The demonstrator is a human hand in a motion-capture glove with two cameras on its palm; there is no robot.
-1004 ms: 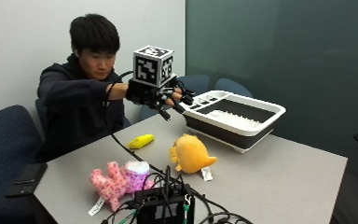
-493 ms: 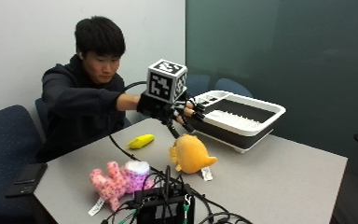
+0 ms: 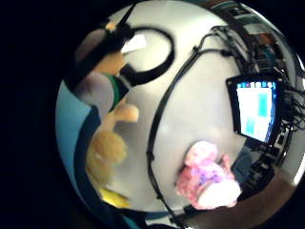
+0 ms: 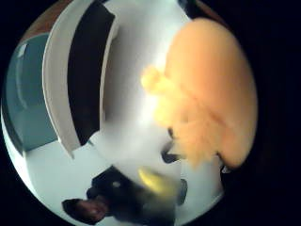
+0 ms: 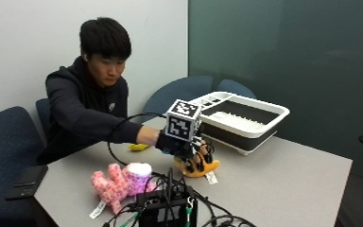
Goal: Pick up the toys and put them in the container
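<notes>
The gloved right hand (image 5: 185,150) is reaching down onto the orange plush toy (image 5: 198,167), which is lying on the counter (image 5: 282,179) directly under the palm. The fingers (image 5: 200,160) are draping over the top of the toy with their tips pointing down at its near side. They look curled round it, though I cannot tell whether they are already pinching the plush or only resting on it. The hand is sitting this way, I judge, because the toy is soft and rounded, so a grasp from above is gathering it best.

The white container (image 5: 247,118) with its dark inner wall is standing beyond the fingertips, well apart from them, with its open top facing up, ready to take toys dropped in. The pink plush toy (image 5: 122,182) is lying on the counter to the wrist side of the fingers, near a black box of cables (image 5: 166,210). A small yellow toy (image 5: 139,147) is lying behind the forearm, close to the person's body.

The thumb side palm view is showing the orange plush toy (image 4: 207,94) filling much of the frame, so it is close to the palm. The thumb is hidden in every view. Most of the toy's body is covered by the hand in the outside view, and the yellow toy is half hidden by the sleeve. The container's contents cannot be made out.
</notes>
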